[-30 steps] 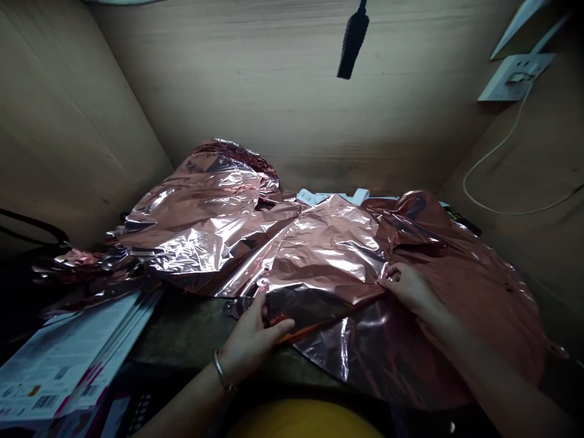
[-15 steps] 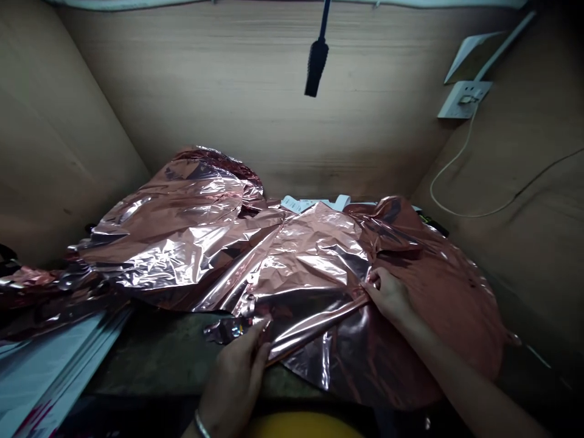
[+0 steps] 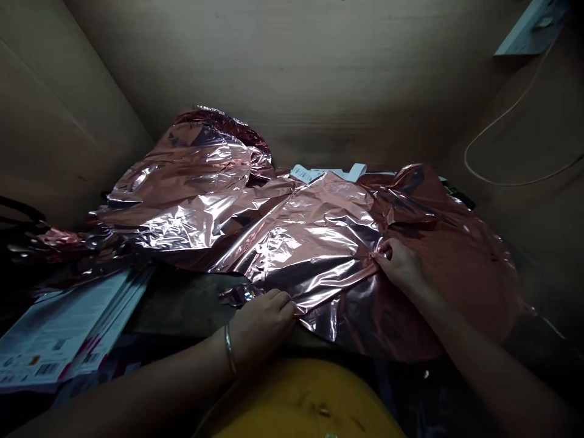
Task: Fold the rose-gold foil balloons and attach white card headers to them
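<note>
A large sheet-like rose-gold foil balloon [image 3: 328, 225], limp and creased, spreads across the worktop. My right hand [image 3: 401, 264] is closed in a pinch on a gathered fold near its middle. Lower and to the left, my left hand [image 3: 264, 319], with a bangle at the wrist, has its fingers curled over the balloon's near edge; the fingertips are hidden. Between the hands the foil is drawn into shiny straight creases. A narrow foil tab [image 3: 239, 294] with a small coloured mark sticks out just beyond my left hand.
More crumpled foil [image 3: 182, 182] is heaped at the back left. Printed cards [image 3: 59, 328] with barcodes lie stacked at the left. White paper strips [image 3: 328, 174] show behind the balloon. A cable [image 3: 511, 179] hangs from the wall socket [image 3: 531, 30]. Something yellow and rounded [image 3: 301, 401] is below.
The view has tipped downward. My left hand has turned palm-down and moved along the near edge toward the right, fingers now folded over the foil. My right hand keeps its pinch.
</note>
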The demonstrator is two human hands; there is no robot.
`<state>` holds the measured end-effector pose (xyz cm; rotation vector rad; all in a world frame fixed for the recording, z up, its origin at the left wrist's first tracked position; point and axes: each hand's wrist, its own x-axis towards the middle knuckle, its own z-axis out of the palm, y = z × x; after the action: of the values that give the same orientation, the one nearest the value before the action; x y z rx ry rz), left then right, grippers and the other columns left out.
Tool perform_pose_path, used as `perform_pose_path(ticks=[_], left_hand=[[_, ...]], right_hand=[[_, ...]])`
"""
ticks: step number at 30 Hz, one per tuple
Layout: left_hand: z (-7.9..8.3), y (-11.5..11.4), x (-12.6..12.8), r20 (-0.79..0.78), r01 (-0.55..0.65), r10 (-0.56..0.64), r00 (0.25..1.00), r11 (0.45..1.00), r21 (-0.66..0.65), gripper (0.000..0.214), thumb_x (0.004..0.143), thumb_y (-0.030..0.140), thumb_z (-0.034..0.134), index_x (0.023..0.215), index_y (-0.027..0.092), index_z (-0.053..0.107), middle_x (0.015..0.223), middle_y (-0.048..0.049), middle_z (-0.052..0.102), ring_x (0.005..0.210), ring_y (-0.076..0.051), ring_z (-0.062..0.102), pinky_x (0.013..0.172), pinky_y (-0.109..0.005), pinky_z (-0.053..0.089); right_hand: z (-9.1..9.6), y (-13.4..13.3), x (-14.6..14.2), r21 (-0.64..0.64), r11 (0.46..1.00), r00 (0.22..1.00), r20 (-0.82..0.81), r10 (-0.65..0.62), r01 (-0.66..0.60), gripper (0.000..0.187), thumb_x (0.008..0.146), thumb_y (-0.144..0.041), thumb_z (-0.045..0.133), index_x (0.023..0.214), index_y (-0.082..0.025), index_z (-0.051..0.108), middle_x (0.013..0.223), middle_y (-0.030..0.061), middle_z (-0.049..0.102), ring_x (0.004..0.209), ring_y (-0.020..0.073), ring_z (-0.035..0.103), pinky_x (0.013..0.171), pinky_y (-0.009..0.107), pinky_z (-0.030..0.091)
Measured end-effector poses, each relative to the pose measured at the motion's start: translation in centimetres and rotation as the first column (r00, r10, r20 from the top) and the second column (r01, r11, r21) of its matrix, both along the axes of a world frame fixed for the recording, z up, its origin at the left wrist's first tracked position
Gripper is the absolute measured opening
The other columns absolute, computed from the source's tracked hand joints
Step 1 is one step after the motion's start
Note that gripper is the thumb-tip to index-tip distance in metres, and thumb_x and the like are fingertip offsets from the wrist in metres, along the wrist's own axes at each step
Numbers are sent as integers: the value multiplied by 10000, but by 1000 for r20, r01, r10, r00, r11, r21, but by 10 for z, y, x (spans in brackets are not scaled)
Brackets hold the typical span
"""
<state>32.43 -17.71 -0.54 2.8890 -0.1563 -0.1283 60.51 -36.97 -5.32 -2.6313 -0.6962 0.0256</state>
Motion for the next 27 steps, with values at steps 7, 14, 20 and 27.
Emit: perform_pose_path(ticks=[7,14,20,27], left_hand=[[12,25,-13,7,-11,11,1000,997,80,190,846,15,477,921,135,604,867,-72,634,762,-197,594,711,-312,516],[58,-2,17,6,163,-167,986,956,-243,111,882,209,558,921,170,655,815,-35,678,697,-170,623,658,-269,492],[19,21,68,153,205,-148,977,848,-488,275,958,243,442,1110,148,651,1130,-102,660,1044,-192,602,921,-305,467],[-14,39,70,87,174,-151,985,843,-510,337,971,317,406,979,160,704,976,-79,687,908,-184,609,849,-286,467]], right_hand=[[32,-1,-31,-72,984,931,321,175,-160,429,850,-337,572,1191,-76,568,1168,237,615,1092,376,561,860,475,465],[53,-7,-104,-16,604,598,126,792,-797,449,846,-116,526,1284,-194,583,1303,87,606,1250,235,519,1054,424,426],[27,-33,-105,140,640,647,6,763,-756,420,840,-102,522,1233,-199,634,1259,109,632,1219,225,548,982,379,491],[24,-47,-89,276,765,772,-110,627,-582,327,844,-151,471,1037,-230,723,1095,75,678,981,200,637,840,326,513]])
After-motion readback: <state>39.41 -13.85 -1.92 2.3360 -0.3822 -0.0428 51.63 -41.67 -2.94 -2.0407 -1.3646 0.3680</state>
